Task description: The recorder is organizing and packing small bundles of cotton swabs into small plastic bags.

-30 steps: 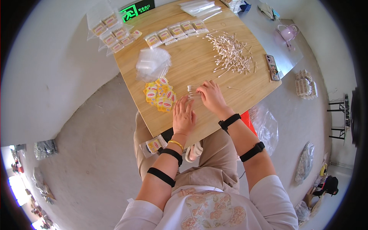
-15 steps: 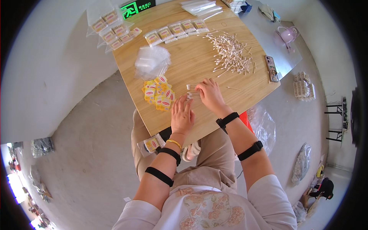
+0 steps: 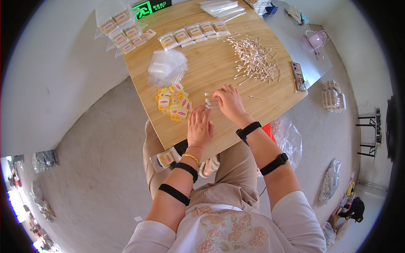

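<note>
A small row of cotton swabs (image 3: 212, 103) lies side by side on the wooden table, tips pointing left. My right hand (image 3: 229, 101) is curled over their right ends, fingers bent and close together; its fingertips are partly hidden. At the near end of the row rests my left hand (image 3: 200, 126), its fingers stretched forward on the table and the index fingertip beside the nearest swabs. Left of it lies a heap of yellow-and-white printed cards (image 3: 174, 102). Further right, a big loose pile of cotton swabs (image 3: 254, 59) spreads out, with a single swab (image 3: 257, 98) apart from it.
Clear plastic bags (image 3: 167, 67) lie beyond the cards. Packed swab packets (image 3: 194, 32) line the far side; more bagged packets (image 3: 122, 31) stand at the far left. A phone (image 3: 298, 76) sits by the right edge. One swab packet (image 3: 168, 157) is near my left wrist.
My right hand has shifted slightly left. Most of the upper swabs have come down against the lower ones, narrowing the gap in the row. The left hand has hardly moved.
</note>
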A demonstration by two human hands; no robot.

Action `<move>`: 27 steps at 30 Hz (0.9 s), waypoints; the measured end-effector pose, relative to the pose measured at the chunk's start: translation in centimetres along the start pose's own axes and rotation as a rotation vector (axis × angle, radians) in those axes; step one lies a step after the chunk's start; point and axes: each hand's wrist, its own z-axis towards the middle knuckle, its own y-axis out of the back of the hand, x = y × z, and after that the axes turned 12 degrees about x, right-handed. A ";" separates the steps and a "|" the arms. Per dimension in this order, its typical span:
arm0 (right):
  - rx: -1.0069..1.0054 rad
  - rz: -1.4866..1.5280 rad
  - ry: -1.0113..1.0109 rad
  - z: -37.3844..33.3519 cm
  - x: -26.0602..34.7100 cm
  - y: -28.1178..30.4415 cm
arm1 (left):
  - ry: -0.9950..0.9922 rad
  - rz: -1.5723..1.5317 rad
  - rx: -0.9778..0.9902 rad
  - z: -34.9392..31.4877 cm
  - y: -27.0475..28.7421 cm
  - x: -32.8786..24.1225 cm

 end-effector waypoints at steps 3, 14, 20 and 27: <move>-0.099 0.005 -0.026 0.0 -0.2 0.0 | -0.012 -0.020 -0.009 0.1 0.0 -0.3; -0.150 -0.164 -0.272 0.0 -7.1 4.0 | -0.013 -0.019 -0.015 0.1 0.1 -0.1; -0.032 -0.222 -0.262 0.8 -9.4 4.8 | -0.023 -0.010 -0.025 0.1 0.0 0.1; -0.004 -0.060 -0.094 2.5 -4.1 1.3 | -0.006 -0.003 -0.018 0.0 -0.2 0.2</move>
